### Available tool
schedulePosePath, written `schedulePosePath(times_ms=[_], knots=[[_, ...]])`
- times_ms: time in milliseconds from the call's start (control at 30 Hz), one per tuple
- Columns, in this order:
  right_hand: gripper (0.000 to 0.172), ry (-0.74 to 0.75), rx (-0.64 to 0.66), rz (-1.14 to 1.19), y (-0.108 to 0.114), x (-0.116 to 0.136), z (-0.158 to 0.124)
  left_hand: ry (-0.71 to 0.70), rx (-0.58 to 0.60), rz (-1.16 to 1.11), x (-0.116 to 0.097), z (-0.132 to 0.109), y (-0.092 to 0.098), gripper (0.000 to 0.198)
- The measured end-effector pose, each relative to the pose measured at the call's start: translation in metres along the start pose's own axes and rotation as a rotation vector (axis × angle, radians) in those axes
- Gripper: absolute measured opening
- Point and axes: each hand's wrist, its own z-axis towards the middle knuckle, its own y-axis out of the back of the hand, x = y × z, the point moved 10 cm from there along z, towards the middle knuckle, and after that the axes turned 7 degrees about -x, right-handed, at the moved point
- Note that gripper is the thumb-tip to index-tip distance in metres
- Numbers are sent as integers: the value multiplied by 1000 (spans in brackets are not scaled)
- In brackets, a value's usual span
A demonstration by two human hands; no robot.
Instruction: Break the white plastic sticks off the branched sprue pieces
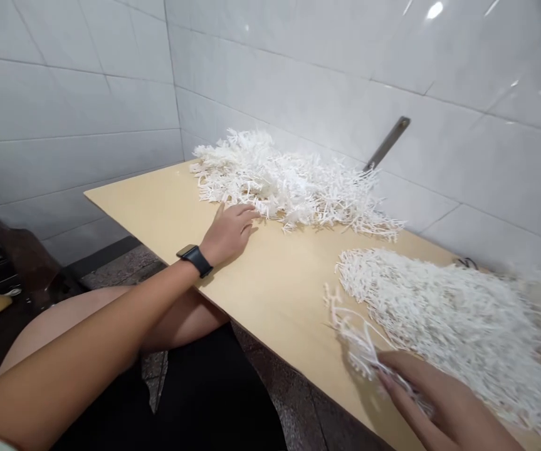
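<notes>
My right hand [439, 394] pinches a small bunch of thin white branched sprigs [359, 338] between thumb and fingers, above the table's near edge. The bunch is slightly blurred, its branched tips pointing up and left. My left hand [232, 232], with a black watch at the wrist, rests by the front edge of a loose, tangled heap of white sprigs [289, 181]. Its thumb stands apart and the fingertips touch the heap, holding nothing that I can see. Beside my right hand lies a denser, flatter pile of white sprigs [430, 307], laid more evenly.
A pale wooden tabletop [279, 275] carries both piles and meets a grey tiled wall [298, 81]. A flat metal bar [387, 144] leans on the wall behind the loose heap. Dark furniture [26, 263] stands at left, and my legs are below the table edge.
</notes>
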Motion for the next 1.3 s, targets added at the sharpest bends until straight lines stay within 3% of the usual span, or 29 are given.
schedulePosePath(times_ms=[133, 200, 267, 333, 433, 533, 667, 833, 1000, 1167, 1300], knots=[[28, 114, -37, 3, 1, 32, 28, 33, -192, -24, -17, -13, 37, 29], [38, 216, -21, 38, -5, 50, 37, 85, -224, -159, -24, -22, 47, 30], [48, 327, 20, 58, -15, 68, 42, 206, -87, -429, -27, -34, 36, 35], [51, 414, 62, 48, -27, 83, 46, 312, 167, -606, -36, -51, 13, 43], [43, 485, 142, 29, -49, 96, 49, 326, 425, -584, -56, -78, -6, 46], [34, 512, 187, 42, -63, 101, 50, 329, 498, -461, -66, -95, -12, 35], [34, 493, 163, 83, -68, 97, 52, 354, 461, -483, -70, -96, -13, 26], [36, 285, 103, 162, -65, 73, 66, 637, 264, -990, -50, -80, -5, 31], [29, 130, 178, 288, -71, 69, 81, 802, 15, -1397, -40, -69, 9, 30], [20, 93, 223, 472, -70, 83, 98, 828, -129, -1390, -29, -59, 23, 29], [23, 31, 215, 695, -71, 88, 118, 816, -105, -1286, -14, -39, 31, 25]])
